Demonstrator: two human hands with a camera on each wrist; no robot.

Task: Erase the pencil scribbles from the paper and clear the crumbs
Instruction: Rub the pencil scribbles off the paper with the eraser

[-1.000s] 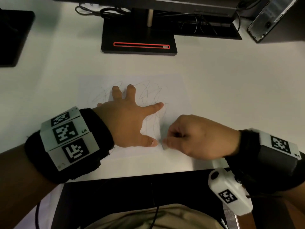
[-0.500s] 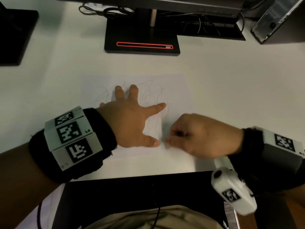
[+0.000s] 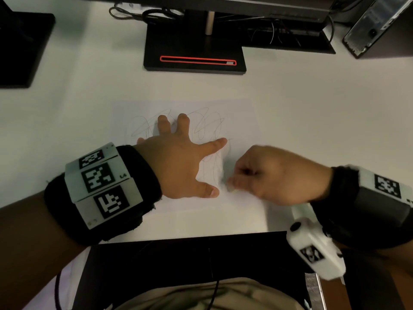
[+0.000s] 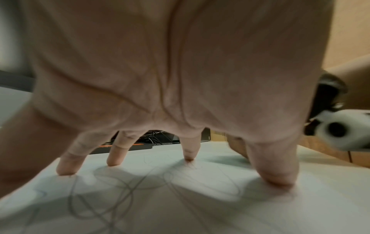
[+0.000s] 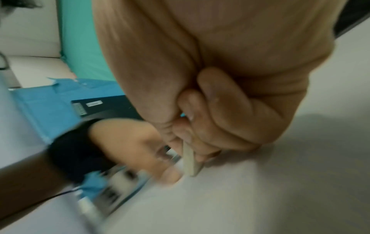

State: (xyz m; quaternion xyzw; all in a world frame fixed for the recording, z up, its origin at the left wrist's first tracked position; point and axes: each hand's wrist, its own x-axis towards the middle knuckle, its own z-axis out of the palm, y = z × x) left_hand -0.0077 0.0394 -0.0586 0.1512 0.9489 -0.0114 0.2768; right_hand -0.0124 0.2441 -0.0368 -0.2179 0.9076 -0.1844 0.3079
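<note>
Eraser pressed to the scribbled sheet

Eraser, a pale flat rubber slab (image 5: 189, 159), is pinched in the right hand (image 3: 274, 175), whose grip is curled tight round it, its lower edge touching the white paper sheet (image 3: 241, 117) on the white counter (image 3: 312, 104). Just left of that grip, the left hand (image 3: 176, 162) lies with fingers (image 4: 67, 164) spread straight, tips pressing the sheet. Beyond both grips, thin grey pencil scribbles (image 3: 201, 128) loop across the paper.

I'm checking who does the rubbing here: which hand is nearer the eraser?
Right. The right hand pinches the eraser on the paper; the left hand presses the sheet flat beside it, thumb close but apart.
</note>
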